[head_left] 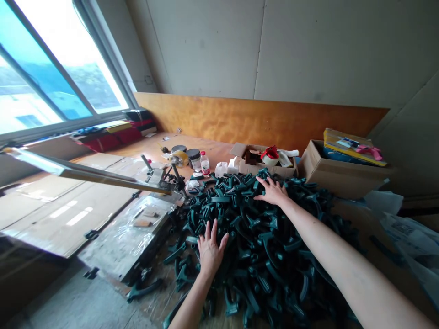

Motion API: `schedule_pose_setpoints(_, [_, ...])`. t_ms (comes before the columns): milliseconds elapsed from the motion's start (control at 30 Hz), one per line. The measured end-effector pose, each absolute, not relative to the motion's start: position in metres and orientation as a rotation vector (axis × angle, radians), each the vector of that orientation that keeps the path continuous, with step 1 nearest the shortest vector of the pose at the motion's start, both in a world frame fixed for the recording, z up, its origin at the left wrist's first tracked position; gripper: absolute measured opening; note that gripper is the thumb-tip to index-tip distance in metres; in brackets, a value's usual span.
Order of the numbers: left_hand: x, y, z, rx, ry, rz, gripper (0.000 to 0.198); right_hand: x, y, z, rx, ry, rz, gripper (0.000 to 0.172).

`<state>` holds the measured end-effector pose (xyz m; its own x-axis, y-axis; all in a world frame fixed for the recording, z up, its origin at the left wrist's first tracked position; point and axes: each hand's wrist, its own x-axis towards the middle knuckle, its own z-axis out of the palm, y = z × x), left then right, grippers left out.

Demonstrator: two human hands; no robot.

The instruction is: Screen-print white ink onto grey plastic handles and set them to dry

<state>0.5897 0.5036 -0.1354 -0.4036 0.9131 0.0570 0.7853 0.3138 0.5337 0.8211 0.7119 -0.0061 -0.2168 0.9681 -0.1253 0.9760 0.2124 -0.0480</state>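
Both hands lie flat with fingers spread on a big pile of dark green plastic parts [260, 242] on the table [212, 151]. The left hand [210, 249] presses the near side and the right hand [272, 192] the far top, as if to keep the heap from sliding. Neither grip pinches anything.

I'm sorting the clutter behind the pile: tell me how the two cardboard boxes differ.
The small box sits left, open-topped, holding a red-and-white tape roll and scraps. The large box sits right and has a flat yellow-and-blue package lying across its top, hiding the inside. Both are plain brown cardboard, standing behind the dark green parts pile.
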Motion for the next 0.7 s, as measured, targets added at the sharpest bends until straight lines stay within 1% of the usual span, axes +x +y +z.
schedule_pose_setpoints(67, [0.584, 0.496, -0.137, 1.552, 2.281, 0.744, 0.064, 0.817, 0.717, -0.002, 1.929, 2.367, -0.215, 0.098])
schedule_pose_setpoints(167, [0.57, 0.483, -0.133, 1.575, 2.295, 0.842, 0.057, 0.815, 0.718, -0.001, 1.944, 2.366, -0.234, 0.095])
schedule_pose_setpoints(267, [0.544, 0.482, -0.117, 1.602, 2.344, 1.063, 0.044, 0.82, 0.71, -0.002, 1.907, 2.381, -0.226, 0.093])
schedule_pose_setpoints(333, [0.52, 0.496, -0.103, 1.568, 2.414, 1.13, 0.042, 0.827, 0.704, -0.001, 1.85, 2.403, -0.208, 0.091])
schedule_pose_setpoints(400, [0.494, 0.525, -0.09, 1.52, 2.498, 1.009, 0.044, 0.833, 0.7, 0.003, 1.798, 2.429, -0.192, 0.085])
schedule_pose_setpoints(500, [0.46, 0.59, -0.084, 1.524, 2.473, 0.736, 0.042, 0.832, 0.705, 0.019, 1.724, 2.503, -0.138, 0.068])
schedule_pose_setpoints(600, [0.437, 0.662, -0.097, 1.536, 2.409, 0.58, 0.038, 0.815, 0.718, 0.038, 1.629, 2.637, -0.069, 0.054])
schedule_pose_setpoints(700, [0.422, 0.72, -0.118, 1.526, 2.375, 0.43, 0.038, 0.791, 0.731, 0.051, 1.556, 2.765, -0.064, 0.05])
